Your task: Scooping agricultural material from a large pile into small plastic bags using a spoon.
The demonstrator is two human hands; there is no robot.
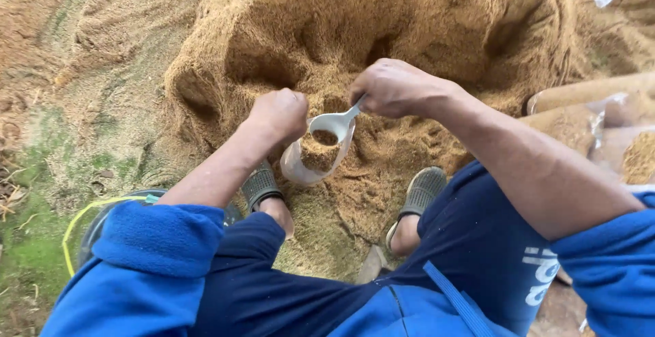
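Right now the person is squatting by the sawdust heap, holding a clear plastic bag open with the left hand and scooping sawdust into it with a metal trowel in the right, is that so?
Not quite: the tool in the right hand is a white plastic spoon, not a metal trowel. The rest holds: the left hand holds the clear plastic bag open beside the sawdust heap, as the head view shows.

An outdoor work yard on bare ground: a big heap of sawdust (382, 30) rises beyond the hands, filled clear bags (600, 122) lie right of the right hand (396, 88), mossy earth (41, 241) left.
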